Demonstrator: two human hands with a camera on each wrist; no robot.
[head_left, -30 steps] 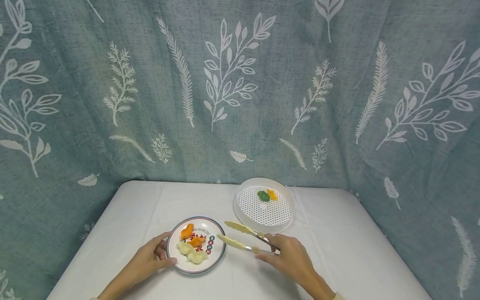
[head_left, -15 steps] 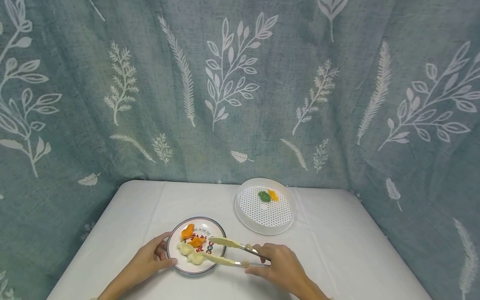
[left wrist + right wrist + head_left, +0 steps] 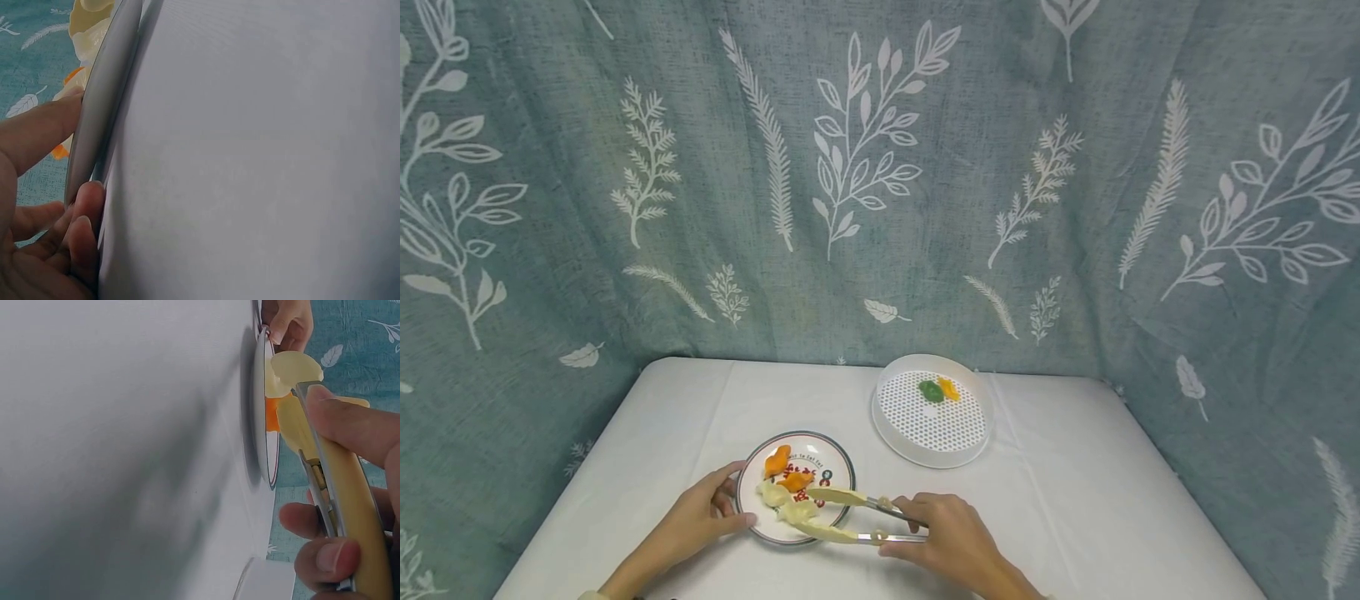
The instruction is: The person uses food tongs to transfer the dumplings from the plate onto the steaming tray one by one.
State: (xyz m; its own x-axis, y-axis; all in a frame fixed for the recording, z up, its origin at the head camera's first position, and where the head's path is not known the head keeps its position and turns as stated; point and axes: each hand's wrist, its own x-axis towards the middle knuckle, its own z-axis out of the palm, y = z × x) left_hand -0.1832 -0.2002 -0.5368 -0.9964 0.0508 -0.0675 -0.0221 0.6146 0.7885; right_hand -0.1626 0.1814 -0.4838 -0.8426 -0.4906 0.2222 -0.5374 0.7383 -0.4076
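More over the plate [image 3: 835, 458] now than a second ago with the tongs [image 3: 838, 497], then only at the right rim, carried leftward since in the right-hand grip [image 3: 951, 533]. Clamped on the tongs with thumb and fingers on opposite arms, as before, yet with the yellow tips well apart. Half a second ago, over the right part of the plate with these tips; now reaching farther left, to either side of the nearer pale dumpling-shaped piece [image 3: 796, 511]. Cannot tell from any view whether pressed on both sides of it. To be seen on the plate, in the same places as earlier: that pale piece toward the front, just beside the other pale dumpling-shaped piece [image 3: 772, 494], and behind these the nearer orange piece [image 3: 797, 481] and the farther orange piece [image 3: 777, 461]. Holding the left edge of the plate, unchanged, with the left-hand grip [image 3: 703, 508]; clamped there with thumb on the upper side and fingertips against the underside, by the left wrist view. Unmoved toward the back of the bench [image 3: 1060, 483], near the curtain [image 3: 880, 283]: the round white perforated tray [image 3: 895, 442], with a green piece [image 3: 932, 392] and a yellow piece [image 3: 949, 388] side by side in it.
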